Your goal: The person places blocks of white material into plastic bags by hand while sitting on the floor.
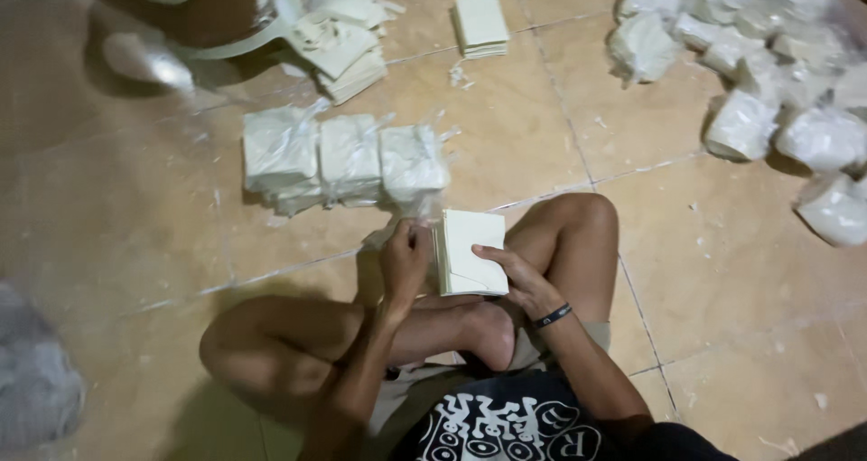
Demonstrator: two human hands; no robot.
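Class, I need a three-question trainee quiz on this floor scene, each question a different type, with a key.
1. True or false: the right hand holds the stack of white cards.
2. How many wrapped bundles lie in the row just ahead of the hands? A two, B three, C five.
3. Fill in: the left hand touches the stack's ____ edge.

Key: 1 true; 2 B; 3 left.

I hold a thick stack of cream-white square paper sheets (470, 253) upright on its edge above my crossed legs, broad face toward me, its edges squared and flush.
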